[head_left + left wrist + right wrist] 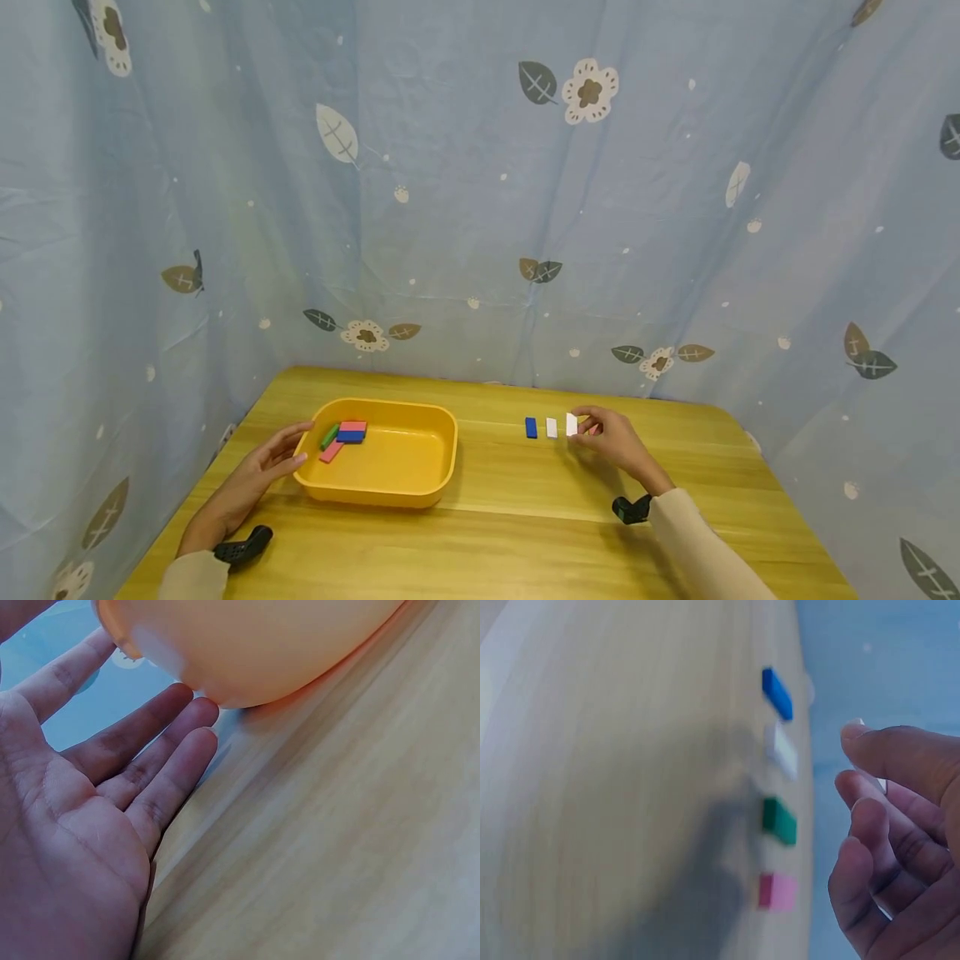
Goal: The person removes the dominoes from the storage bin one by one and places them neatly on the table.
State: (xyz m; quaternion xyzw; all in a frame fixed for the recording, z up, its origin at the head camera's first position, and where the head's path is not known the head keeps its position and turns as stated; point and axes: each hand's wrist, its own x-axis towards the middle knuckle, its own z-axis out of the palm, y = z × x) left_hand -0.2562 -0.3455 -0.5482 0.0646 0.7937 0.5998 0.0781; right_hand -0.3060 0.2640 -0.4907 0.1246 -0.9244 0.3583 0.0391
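My right hand (611, 437) pinches a white block (572, 425) between thumb and fingertips, raised over the table. In the right wrist view the fingers hide most of that block. Beside it on the tabletop runs a spaced row: a blue block (778, 694), another white block (781, 751), a green block (779, 821) and a pink block (777, 892). My left hand (258, 471) lies at the left side of a yellow plastic bin (375, 497), fingers spread and fairly straight, fingertips right at its rim and wall.
Inside the bin, toward its left end, lie a green block (329, 437), a blue block (350, 437) and pink blocks (331, 452). The wooden table (480, 546) ends at a blue patterned curtain (465, 208) behind and on both sides.
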